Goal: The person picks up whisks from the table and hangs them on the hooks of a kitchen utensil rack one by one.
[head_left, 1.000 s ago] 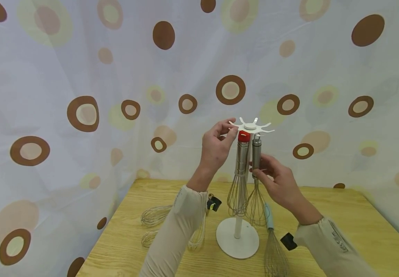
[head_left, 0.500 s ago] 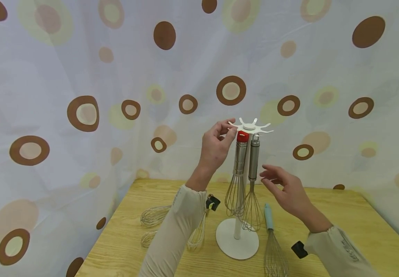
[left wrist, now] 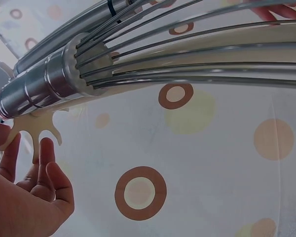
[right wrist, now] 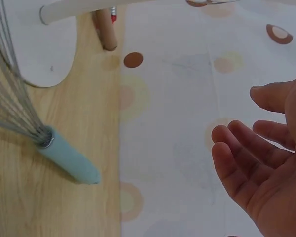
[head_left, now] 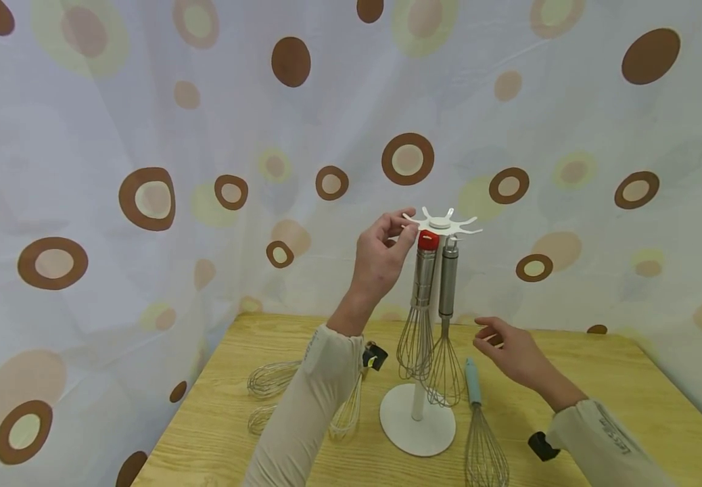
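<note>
A white stand (head_left: 439, 224) with a hooked top ring and a round base rises from the table. My left hand (head_left: 381, 253) pinches one of its hooks at the left; the left wrist view shows the fingers (left wrist: 47, 150) around that prong. From the ring hang two whisks side by side: a steel whisk with a red end cap (head_left: 424, 277) and a slimmer steel-handled whisk (head_left: 448, 284). My right hand (head_left: 512, 352) is in the air to the right of them, fingers loosely bent and holding nothing. Below it lies a whisk with a light blue handle (head_left: 473, 382).
On the left of the wooden table (head_left: 217, 419), wire whisks (head_left: 273, 379) lie partly behind my left sleeve. A wooden handle (right wrist: 104, 29) shows beyond the base in the right wrist view. A dotted curtain (head_left: 253, 122) stands behind the table.
My right hand has let go of the slim steel whisk and moved away right and down. That whisk hangs from the ring. My left hand keeps its hold on the stand.
</note>
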`<action>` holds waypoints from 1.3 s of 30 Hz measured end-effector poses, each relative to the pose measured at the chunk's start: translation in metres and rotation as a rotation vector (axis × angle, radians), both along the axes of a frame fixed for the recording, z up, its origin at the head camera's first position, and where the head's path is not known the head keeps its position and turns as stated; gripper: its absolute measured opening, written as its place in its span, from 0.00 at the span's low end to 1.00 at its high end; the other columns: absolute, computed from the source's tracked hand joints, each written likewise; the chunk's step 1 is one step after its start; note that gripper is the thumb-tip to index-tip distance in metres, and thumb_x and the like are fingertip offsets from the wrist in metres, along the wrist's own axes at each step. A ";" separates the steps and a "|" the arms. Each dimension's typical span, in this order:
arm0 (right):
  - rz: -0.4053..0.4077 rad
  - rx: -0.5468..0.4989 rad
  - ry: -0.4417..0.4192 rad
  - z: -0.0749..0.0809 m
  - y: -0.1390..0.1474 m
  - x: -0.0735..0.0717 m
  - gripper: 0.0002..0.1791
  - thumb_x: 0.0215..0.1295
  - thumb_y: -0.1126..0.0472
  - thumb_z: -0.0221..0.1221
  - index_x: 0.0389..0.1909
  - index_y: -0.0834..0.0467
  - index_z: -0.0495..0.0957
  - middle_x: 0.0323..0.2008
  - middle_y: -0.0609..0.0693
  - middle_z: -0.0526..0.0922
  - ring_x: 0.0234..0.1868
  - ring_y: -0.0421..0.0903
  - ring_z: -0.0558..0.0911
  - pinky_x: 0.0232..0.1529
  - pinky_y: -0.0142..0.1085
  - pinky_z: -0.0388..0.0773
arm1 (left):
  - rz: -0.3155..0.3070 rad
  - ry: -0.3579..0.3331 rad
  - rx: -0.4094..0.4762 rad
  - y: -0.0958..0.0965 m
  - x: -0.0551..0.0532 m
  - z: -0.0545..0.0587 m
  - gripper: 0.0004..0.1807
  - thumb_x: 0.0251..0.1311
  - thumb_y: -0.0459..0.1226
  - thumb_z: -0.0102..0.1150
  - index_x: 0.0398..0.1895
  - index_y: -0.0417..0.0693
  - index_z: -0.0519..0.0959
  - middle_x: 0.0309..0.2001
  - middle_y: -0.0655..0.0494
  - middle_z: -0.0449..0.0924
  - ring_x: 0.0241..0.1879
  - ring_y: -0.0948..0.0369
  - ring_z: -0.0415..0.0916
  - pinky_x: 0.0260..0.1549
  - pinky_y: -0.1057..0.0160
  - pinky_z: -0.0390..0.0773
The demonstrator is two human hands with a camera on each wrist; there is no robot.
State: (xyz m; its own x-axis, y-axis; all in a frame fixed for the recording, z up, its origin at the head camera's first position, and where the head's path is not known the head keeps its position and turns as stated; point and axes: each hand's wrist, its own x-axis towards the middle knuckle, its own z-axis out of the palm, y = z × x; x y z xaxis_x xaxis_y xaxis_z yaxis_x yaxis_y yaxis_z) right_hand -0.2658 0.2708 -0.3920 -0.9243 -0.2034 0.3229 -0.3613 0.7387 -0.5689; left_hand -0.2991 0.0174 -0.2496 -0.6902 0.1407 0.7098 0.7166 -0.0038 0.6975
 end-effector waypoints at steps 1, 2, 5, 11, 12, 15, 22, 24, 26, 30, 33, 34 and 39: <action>0.000 0.000 -0.023 -0.005 0.003 -0.002 0.25 0.68 0.58 0.56 0.61 0.67 0.67 0.44 0.58 0.78 0.41 0.53 0.80 0.33 0.41 0.77 | 0.001 0.000 -0.001 0.000 0.000 0.000 0.09 0.67 0.37 0.51 0.39 0.38 0.77 0.55 0.49 0.77 0.45 0.61 0.76 0.39 0.68 0.74; 0.000 -0.002 -0.047 -0.009 0.005 -0.004 0.25 0.68 0.57 0.56 0.61 0.67 0.67 0.44 0.58 0.78 0.41 0.53 0.80 0.33 0.41 0.77 | 0.002 0.001 -0.001 0.000 -0.001 -0.001 0.09 0.67 0.37 0.51 0.39 0.38 0.77 0.56 0.49 0.77 0.45 0.61 0.76 0.39 0.68 0.74; 0.000 -0.004 -0.117 -0.025 0.013 -0.012 0.27 0.68 0.56 0.56 0.61 0.69 0.65 0.43 0.59 0.78 0.38 0.51 0.80 0.31 0.40 0.77 | 0.006 0.006 0.000 0.000 -0.001 -0.001 0.09 0.67 0.36 0.50 0.39 0.38 0.77 0.56 0.47 0.76 0.45 0.61 0.76 0.40 0.63 0.75; -0.016 -0.066 -0.296 -0.057 0.024 -0.021 0.32 0.67 0.53 0.57 0.62 0.72 0.62 0.42 0.59 0.77 0.35 0.51 0.80 0.30 0.40 0.77 | 0.009 0.008 0.000 -0.001 -0.001 0.000 0.09 0.67 0.36 0.51 0.38 0.38 0.77 0.56 0.47 0.76 0.45 0.61 0.76 0.41 0.58 0.75; -0.020 -0.082 -0.326 -0.060 0.025 -0.022 0.33 0.67 0.53 0.57 0.62 0.72 0.61 0.42 0.59 0.77 0.35 0.52 0.80 0.31 0.41 0.78 | 0.010 0.008 0.000 -0.001 -0.001 0.000 0.09 0.67 0.36 0.51 0.38 0.38 0.77 0.56 0.48 0.76 0.45 0.61 0.76 0.41 0.59 0.75; -0.036 -0.111 -0.397 -0.070 0.027 -0.023 0.37 0.65 0.50 0.58 0.63 0.74 0.59 0.42 0.59 0.77 0.34 0.51 0.80 0.32 0.43 0.79 | 0.012 0.010 -0.003 -0.001 -0.001 0.000 0.09 0.67 0.36 0.51 0.38 0.38 0.77 0.55 0.49 0.77 0.45 0.61 0.76 0.40 0.62 0.75; -0.060 -0.134 -0.493 -0.089 0.027 -0.025 0.39 0.63 0.51 0.61 0.62 0.75 0.57 0.40 0.58 0.77 0.27 0.49 0.78 0.29 0.42 0.78 | 0.012 0.015 -0.013 -0.001 0.001 0.000 0.09 0.67 0.36 0.50 0.39 0.37 0.77 0.56 0.46 0.76 0.46 0.61 0.76 0.40 0.63 0.74; -0.077 -0.109 -0.494 -0.093 0.026 -0.027 0.39 0.62 0.51 0.61 0.61 0.76 0.58 0.39 0.58 0.77 0.25 0.48 0.78 0.28 0.42 0.77 | 0.011 0.014 -0.012 -0.001 0.001 0.000 0.09 0.67 0.36 0.50 0.40 0.38 0.77 0.56 0.47 0.76 0.47 0.61 0.76 0.40 0.64 0.74; -0.090 -0.071 -0.482 -0.097 0.026 -0.028 0.39 0.62 0.51 0.62 0.59 0.77 0.59 0.39 0.59 0.77 0.25 0.47 0.78 0.28 0.41 0.77 | 0.008 0.010 -0.011 -0.001 0.000 0.000 0.09 0.67 0.36 0.50 0.40 0.38 0.77 0.56 0.47 0.76 0.47 0.61 0.75 0.40 0.65 0.74; -0.102 -0.031 -0.475 -0.103 0.027 -0.030 0.40 0.61 0.50 0.62 0.57 0.78 0.60 0.40 0.61 0.78 0.26 0.46 0.80 0.29 0.41 0.77 | 0.005 0.003 -0.012 -0.001 0.001 0.000 0.10 0.67 0.37 0.50 0.40 0.38 0.77 0.56 0.47 0.76 0.47 0.61 0.75 0.39 0.67 0.73; -0.104 -0.049 -0.489 -0.106 0.027 -0.032 0.41 0.60 0.48 0.63 0.57 0.78 0.60 0.41 0.63 0.78 0.26 0.47 0.81 0.30 0.42 0.78 | 0.007 0.006 -0.012 -0.001 0.001 0.000 0.09 0.67 0.36 0.50 0.39 0.38 0.77 0.56 0.48 0.76 0.46 0.61 0.76 0.39 0.68 0.73; -0.105 -0.054 -0.494 -0.106 0.026 -0.032 0.42 0.60 0.48 0.63 0.58 0.79 0.60 0.42 0.64 0.78 0.26 0.47 0.81 0.30 0.42 0.78 | 0.009 0.007 -0.012 0.000 0.001 0.000 0.09 0.67 0.36 0.51 0.39 0.38 0.77 0.56 0.49 0.77 0.46 0.61 0.76 0.38 0.67 0.74; -0.115 -0.089 -0.536 -0.104 0.023 -0.033 0.42 0.59 0.49 0.63 0.58 0.79 0.59 0.43 0.67 0.76 0.26 0.48 0.82 0.30 0.41 0.79 | 0.011 0.011 -0.013 0.000 0.000 0.000 0.09 0.67 0.36 0.51 0.39 0.38 0.77 0.56 0.49 0.77 0.45 0.61 0.76 0.40 0.62 0.75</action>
